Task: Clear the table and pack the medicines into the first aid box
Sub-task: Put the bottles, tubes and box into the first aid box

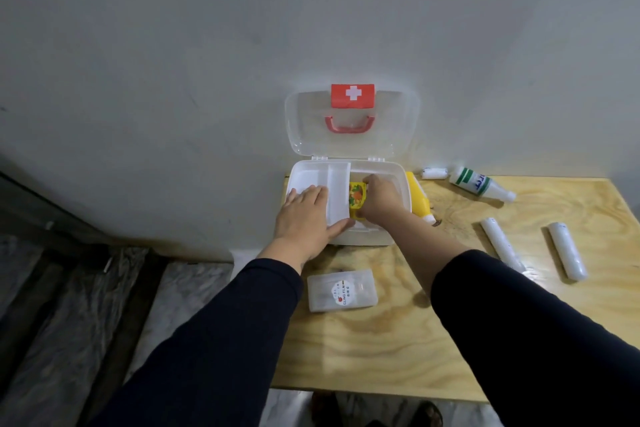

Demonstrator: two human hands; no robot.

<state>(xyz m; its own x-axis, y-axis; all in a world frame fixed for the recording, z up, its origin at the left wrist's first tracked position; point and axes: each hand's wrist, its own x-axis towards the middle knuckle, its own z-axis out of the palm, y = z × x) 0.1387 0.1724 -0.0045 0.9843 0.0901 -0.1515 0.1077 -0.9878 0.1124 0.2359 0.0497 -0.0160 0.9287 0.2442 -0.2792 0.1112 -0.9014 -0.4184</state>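
Note:
The white first aid box (398,173) stands open at the table's far left, its clear lid (351,123) with a red cross leaning on the wall. My left hand (304,219) rests flat on the white inner tray (337,181) over the box's left half, holding nothing. My right hand (379,200) is inside the box, fingers closed on a yellow packet (460,196) printed with fruit. A yellow tube (417,196) lies right beside the box.
On the wooden table (381,350) lie a clear cling-film box (341,291) in front, two white tubes (502,243) (568,250) at right, a green-and-white bottle (479,184) and a small white roll (433,173) by the wall. The table's left edge drops to the floor.

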